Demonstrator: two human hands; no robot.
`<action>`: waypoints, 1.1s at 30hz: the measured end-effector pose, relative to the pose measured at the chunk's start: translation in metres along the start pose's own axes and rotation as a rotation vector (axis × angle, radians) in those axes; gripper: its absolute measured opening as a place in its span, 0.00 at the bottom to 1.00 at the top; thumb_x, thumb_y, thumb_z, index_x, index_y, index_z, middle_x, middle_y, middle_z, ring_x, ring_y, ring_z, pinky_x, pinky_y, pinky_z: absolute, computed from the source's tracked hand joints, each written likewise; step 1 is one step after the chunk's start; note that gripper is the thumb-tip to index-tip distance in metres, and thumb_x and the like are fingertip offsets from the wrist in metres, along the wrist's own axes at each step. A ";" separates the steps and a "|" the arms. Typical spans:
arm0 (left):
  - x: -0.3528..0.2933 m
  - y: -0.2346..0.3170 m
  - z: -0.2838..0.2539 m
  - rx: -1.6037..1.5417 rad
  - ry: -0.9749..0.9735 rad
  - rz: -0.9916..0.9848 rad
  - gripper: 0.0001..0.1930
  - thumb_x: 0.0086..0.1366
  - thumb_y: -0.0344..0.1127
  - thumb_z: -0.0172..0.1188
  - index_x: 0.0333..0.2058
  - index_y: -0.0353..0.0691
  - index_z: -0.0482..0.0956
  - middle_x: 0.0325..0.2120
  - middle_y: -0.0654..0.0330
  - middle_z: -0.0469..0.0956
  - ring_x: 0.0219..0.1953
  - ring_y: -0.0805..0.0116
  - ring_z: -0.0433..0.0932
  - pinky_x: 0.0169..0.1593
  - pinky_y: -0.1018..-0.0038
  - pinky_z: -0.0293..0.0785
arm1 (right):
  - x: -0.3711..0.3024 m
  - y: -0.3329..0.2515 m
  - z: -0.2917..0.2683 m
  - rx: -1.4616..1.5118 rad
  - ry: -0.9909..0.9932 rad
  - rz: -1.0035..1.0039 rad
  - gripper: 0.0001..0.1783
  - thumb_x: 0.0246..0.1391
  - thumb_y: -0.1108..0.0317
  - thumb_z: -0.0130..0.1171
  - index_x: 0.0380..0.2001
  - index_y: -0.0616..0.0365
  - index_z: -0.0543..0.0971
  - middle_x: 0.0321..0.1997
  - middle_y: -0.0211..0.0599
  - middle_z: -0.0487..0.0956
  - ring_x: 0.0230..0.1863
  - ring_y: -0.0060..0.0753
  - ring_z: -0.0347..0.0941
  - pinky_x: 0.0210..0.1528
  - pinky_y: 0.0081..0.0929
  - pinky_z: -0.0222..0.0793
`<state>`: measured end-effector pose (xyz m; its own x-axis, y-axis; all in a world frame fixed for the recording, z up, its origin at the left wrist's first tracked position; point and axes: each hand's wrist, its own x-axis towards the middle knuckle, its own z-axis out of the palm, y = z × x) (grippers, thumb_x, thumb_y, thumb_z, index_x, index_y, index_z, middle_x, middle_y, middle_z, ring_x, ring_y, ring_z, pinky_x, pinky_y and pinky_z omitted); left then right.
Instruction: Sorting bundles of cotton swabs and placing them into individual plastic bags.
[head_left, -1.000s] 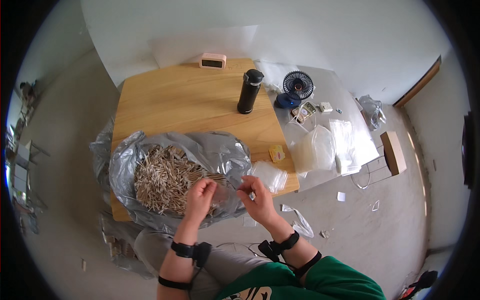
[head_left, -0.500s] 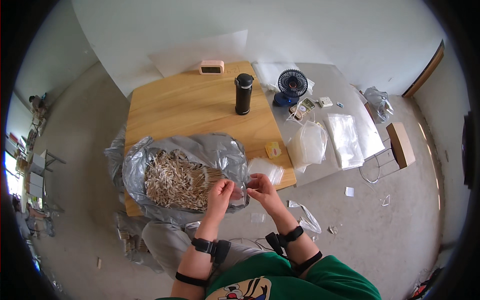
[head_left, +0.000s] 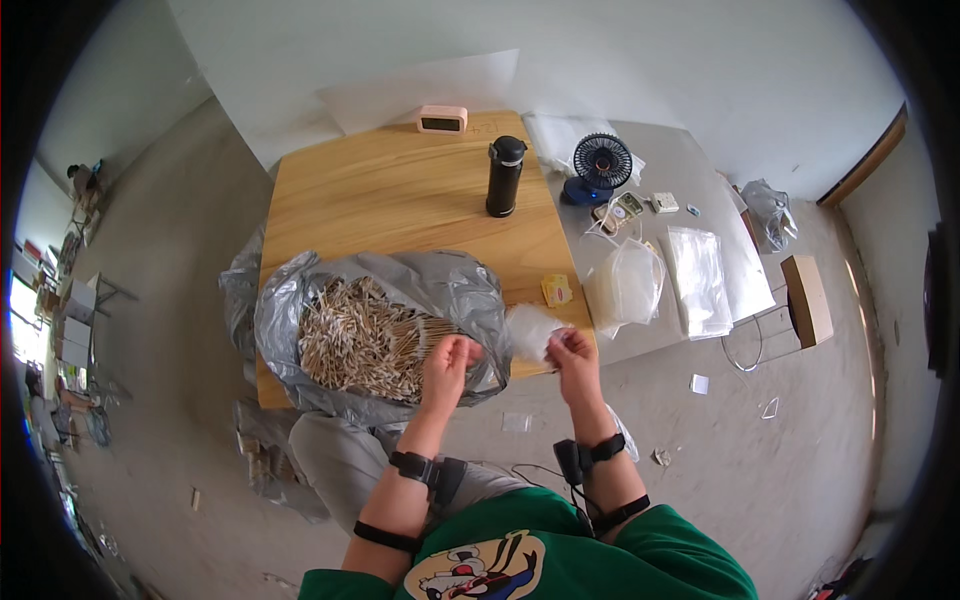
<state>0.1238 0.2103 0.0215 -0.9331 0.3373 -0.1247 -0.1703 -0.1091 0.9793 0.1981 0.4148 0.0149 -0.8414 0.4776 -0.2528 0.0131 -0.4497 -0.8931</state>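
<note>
A heap of wooden-stick cotton swabs (head_left: 365,340) lies in an opened grey plastic bag (head_left: 440,280) at the near side of the wooden table. At that bag's right edge, my left hand (head_left: 447,372) hovers with thumb and fingers curled together. Whatever it may hold is hidden. Farther right, my right hand (head_left: 575,362) pinches clear plastic at the table's near right corner. Small clear plastic bags (head_left: 530,328) lie in a pile there, touching or just beside its fingertips.
A yellow packet (head_left: 556,290) lies beyond the small bags. A black bottle (head_left: 504,178) and a pink clock (head_left: 442,120) stand farther back. The grey table on the right holds a fan (head_left: 600,165) and larger clear bags (head_left: 697,280).
My hands have moved apart. The right one has gone right, onto the pile of small clear bags, while the left stays by the grey bag. The view has shifted slightly.
</note>
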 end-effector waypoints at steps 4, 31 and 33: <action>0.014 -0.016 -0.033 0.843 0.232 0.401 0.09 0.62 0.33 0.53 0.40 0.35 0.73 0.38 0.55 0.75 0.40 0.61 0.75 0.44 0.64 0.72 | 0.041 0.015 -0.027 -0.346 0.258 -0.148 0.10 0.48 0.72 0.61 0.34 0.59 0.73 0.23 0.30 0.75 0.23 0.24 0.71 0.28 0.22 0.67; 0.018 -0.022 -0.097 1.478 -0.052 0.134 0.28 0.62 0.52 0.50 0.60 0.56 0.60 0.64 0.59 0.48 0.67 0.52 0.40 0.65 0.48 0.35 | 0.111 0.058 0.162 -1.349 -0.394 -0.488 0.23 0.52 0.68 0.51 0.50 0.66 0.65 0.47 0.56 0.73 0.50 0.55 0.68 0.54 0.42 0.63; 0.015 -0.018 -0.100 1.492 -0.027 0.146 0.28 0.61 0.52 0.50 0.60 0.55 0.61 0.64 0.58 0.50 0.67 0.51 0.41 0.65 0.48 0.36 | 0.118 0.068 0.175 -1.502 -0.419 -0.424 0.20 0.50 0.69 0.51 0.48 0.65 0.69 0.47 0.55 0.73 0.52 0.55 0.68 0.54 0.41 0.64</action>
<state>0.0815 0.1236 -0.0137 -0.9040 0.4267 -0.0278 0.4081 0.8803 0.2421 0.0051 0.3080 -0.0105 -0.9995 0.0262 -0.0164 0.0309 0.8813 -0.4715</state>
